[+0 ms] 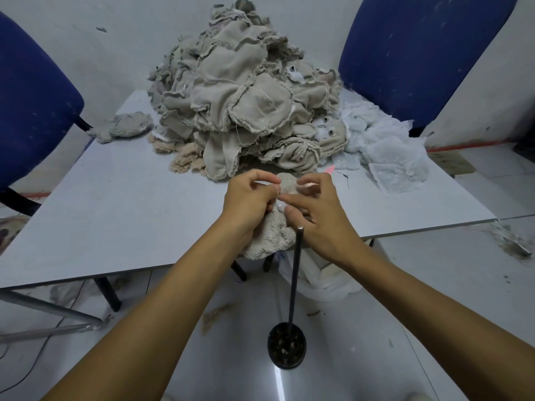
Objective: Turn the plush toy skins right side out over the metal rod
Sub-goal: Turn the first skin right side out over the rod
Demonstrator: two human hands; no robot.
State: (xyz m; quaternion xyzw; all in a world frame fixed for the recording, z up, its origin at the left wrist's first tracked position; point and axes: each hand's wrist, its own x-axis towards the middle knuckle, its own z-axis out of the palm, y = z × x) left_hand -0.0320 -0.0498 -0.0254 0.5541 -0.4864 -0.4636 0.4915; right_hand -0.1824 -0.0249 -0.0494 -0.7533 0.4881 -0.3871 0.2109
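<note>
Both: left hand [249,195], right hand [315,204] pinch nubby beige plush skin [269,238]; thin dark rod [295,273] beside.

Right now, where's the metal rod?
Head view, lower centre: the metal rod stands upright from its round black base, tip just below the right hand.

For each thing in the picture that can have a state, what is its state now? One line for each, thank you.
Plush skin: fluffy side out, held by both hands above the table edge.
Left hand: fingers curled, pinching the skin.
Right hand: fingers pinching the skin.
Metal rod: upright in its base, tip bare beside the skin.
Rod base: standing on the floor.
Pile of skins: heaped on the table, seams outward.
</note>
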